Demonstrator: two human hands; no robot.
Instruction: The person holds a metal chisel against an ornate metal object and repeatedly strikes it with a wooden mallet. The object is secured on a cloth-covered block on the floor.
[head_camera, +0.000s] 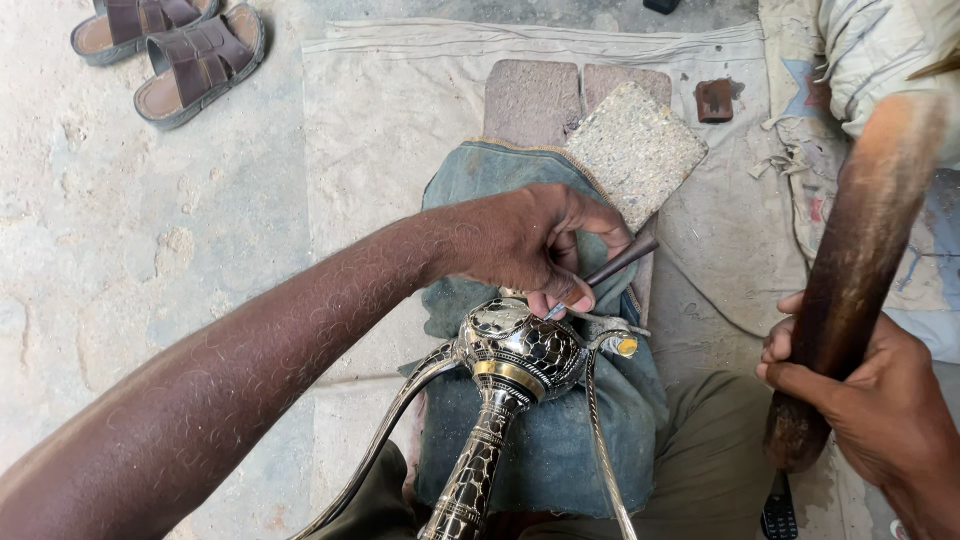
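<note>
The chisel (610, 268) tip is being hidden by the fingers (545, 300) of the left hand (530, 240). The sandals (170, 45) are being cropped by the top edge, and the wooden club (850, 270) is being blurred.

Floor-level metal craft workshop, bare concrete floor (150, 250), worn cloth sheet (400, 110) spread out, padded denim rest (545, 440), brick blocks (530, 100), sandals (170, 45) nearby

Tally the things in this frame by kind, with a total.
Brown strap sandals: 2
Thin dark metal chisel, in the left hand: 1
Dark wooden club, in the right hand: 1
Engraved silver metal vessel: 1
Blue-grey cloth cushion: 1
Rough speckled stone slab: 1
Total: 7
</note>
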